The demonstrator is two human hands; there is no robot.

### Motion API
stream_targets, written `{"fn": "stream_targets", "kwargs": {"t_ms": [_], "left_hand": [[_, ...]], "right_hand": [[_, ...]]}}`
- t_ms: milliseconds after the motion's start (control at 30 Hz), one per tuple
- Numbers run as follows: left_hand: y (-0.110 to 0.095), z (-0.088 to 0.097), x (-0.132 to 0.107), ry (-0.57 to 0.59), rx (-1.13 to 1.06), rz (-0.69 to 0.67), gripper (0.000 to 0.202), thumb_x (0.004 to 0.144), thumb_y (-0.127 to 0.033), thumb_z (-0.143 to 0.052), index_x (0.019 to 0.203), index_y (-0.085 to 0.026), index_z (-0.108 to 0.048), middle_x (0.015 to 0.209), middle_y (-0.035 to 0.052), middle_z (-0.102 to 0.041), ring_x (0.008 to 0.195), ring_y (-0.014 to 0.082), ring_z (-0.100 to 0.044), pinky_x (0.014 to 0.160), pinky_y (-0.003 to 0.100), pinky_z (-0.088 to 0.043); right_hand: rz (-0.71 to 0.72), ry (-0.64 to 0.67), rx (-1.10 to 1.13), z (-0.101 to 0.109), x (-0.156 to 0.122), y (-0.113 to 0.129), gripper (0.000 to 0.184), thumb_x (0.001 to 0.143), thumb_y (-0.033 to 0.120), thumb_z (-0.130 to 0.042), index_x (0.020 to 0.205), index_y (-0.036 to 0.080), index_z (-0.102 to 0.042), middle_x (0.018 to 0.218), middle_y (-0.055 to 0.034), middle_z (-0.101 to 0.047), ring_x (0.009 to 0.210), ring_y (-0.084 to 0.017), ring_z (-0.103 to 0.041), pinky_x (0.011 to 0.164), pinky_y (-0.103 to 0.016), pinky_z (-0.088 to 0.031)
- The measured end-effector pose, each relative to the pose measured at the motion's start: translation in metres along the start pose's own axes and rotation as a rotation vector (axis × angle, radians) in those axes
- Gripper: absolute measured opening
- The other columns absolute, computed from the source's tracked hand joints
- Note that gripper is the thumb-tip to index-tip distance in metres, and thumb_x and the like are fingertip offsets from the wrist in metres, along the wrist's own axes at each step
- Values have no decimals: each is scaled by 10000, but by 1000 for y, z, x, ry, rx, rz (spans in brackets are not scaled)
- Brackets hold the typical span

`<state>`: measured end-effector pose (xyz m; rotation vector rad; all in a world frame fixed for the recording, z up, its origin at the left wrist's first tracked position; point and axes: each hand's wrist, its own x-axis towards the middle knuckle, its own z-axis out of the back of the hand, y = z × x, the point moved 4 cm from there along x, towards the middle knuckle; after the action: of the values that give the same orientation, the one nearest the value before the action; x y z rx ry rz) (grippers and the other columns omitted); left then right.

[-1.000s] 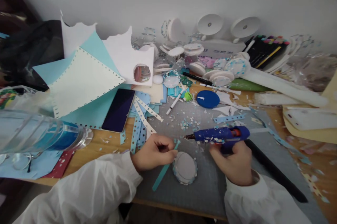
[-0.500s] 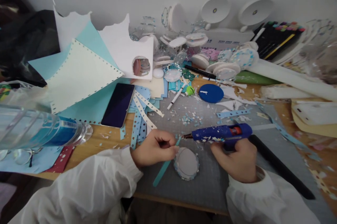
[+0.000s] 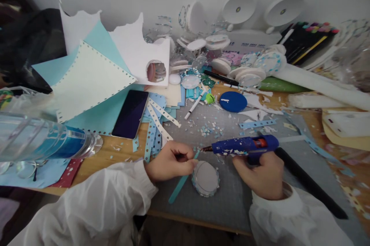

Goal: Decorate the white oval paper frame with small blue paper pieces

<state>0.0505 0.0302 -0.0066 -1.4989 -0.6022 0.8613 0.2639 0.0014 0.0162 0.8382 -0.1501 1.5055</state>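
Observation:
My left hand (image 3: 170,161) pinches a thin teal paper strip (image 3: 179,188) that slants down over the grey cutting mat (image 3: 231,199). Just right of it lies a round disc (image 3: 206,178) with a speckled blue rim. My right hand (image 3: 261,176) grips a blue glue gun (image 3: 244,145) by its handle. The gun's nozzle points left and sits close to the top end of the strip, near my left fingertips. Both arms wear white sleeves.
A dark phone (image 3: 130,114) lies left of the mat among punched blue strips. A clear bottle (image 3: 43,140) lies at the left edge. Paper sheets (image 3: 86,80), a blue disc (image 3: 232,101), white discs, markers (image 3: 306,39) and paper scraps crowd the back. A black rod (image 3: 309,184) crosses the mat's right side.
The glue gun's nozzle has moved left, closer to the strip's top end at my left fingertips. The view has shifted slightly; my left hand keeps its pinch.

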Motion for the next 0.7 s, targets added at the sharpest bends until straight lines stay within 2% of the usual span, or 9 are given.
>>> {"fn": "stream_targets", "kwargs": {"t_ms": [100, 333, 400, 500, 567, 633, 700], "left_hand": [[0, 0, 0, 0, 1, -5, 368, 747, -262, -585, 484, -177, -342, 498, -55, -275, 491, 71, -256, 458, 234, -190], [1, 0, -1, -12, -11, -5, 364, 743, -269, -593, 485, -176, -353, 497, -52, -287, 494, 75, -264, 458, 232, -194], [2, 0, -1, -2, -16, 5, 364, 746, -271, -593, 486, -177, -356, 492, -50, -290, 493, 77, -272, 459, 233, -198], [4, 0, -1, 6, -20, 11, 337, 753, -272, -589, 501, -172, -389, 496, -47, -313, 495, 79, -286, 465, 232, -210], [4, 0, -1, 0, -21, 9, 333, 758, -279, -587, 507, -169, -397, 505, -44, -329, 498, 78, -291, 470, 232, -213], [5, 0, -1, -9, -24, 6, 356, 757, -294, -592, 501, -171, -377, 504, -44, -325, 501, 79, -290, 474, 232, -213], [4, 1, -1, -23, -29, 9, 380, 750, -309, -599, 492, -175, -354, 497, -46, -314, 501, 79, -285, 477, 232, -213]], "right_hand": [[30, -12, 9, 0, -1, 0, 269, 693, 362, -558, 501, 240, -414, 389, 8, -466, 365, -183, -485, 391, -291, -344], [-2, 15, -22, -2, -3, -5, 293, 672, 377, -542, 475, 248, -367, 377, 19, -415, 362, -168, -452, 397, -291, -331], [18, 20, -60, -3, -4, -5, 247, 673, 376, -549, 508, 242, -424, 419, 2, -472, 406, -192, -503, 421, -302, -366], [76, 2, -114, -2, -4, -2, 163, 689, 367, -588, 658, 209, -570, 546, -39, -588, 518, -241, -598, 484, -323, -428], [81, -33, -142, 1, -3, -5, 167, 694, 349, -619, 730, 186, -614, 567, -51, -597, 540, -254, -619, 500, -324, -437], [-11, -72, -187, 7, 0, -17, 187, 680, 357, -660, 740, 182, -628, 560, -59, -588, 546, -266, -624, 503, -330, -432], [-173, -157, -259, 20, 1, -40, 257, 613, 429, -714, 696, 203, -622, 537, -69, -568, 544, -288, -616, 497, -352, -410]]}}
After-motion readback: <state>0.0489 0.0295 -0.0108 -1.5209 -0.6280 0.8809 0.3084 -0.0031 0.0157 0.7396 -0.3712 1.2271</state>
